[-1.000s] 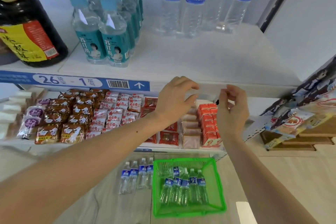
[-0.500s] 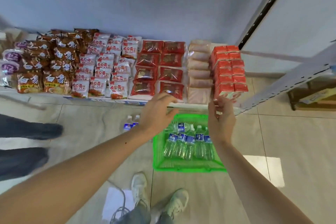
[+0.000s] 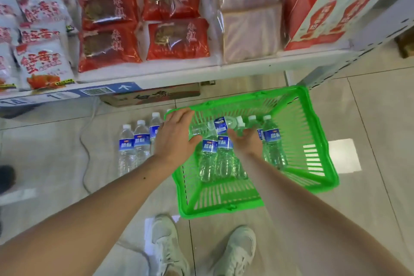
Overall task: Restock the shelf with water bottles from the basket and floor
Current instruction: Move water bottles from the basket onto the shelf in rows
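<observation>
Bottles [image 3: 224,152] lie in the green basket [image 3: 313,141] on the floor, with more standing just left of it. Left hand [image 3: 174,139] hovers spread over the near-left rim, holding nothing. Right hand [image 3: 246,143] is down among them, fingers curling; whether it grips one, I can't tell. Pickup step, I'd say: next, a firm grasp and lift to the shelf.

Looks like a small grocery shop. There's a white retail shelf [image 3: 201,69] packed with rows of bagged snacks [image 3: 177,39], with a barcode price strip [image 3: 96,91] along its edge. A green shopping basket [image 3: 313,141] sits on the tiled floor [image 3: 369,119].
</observation>
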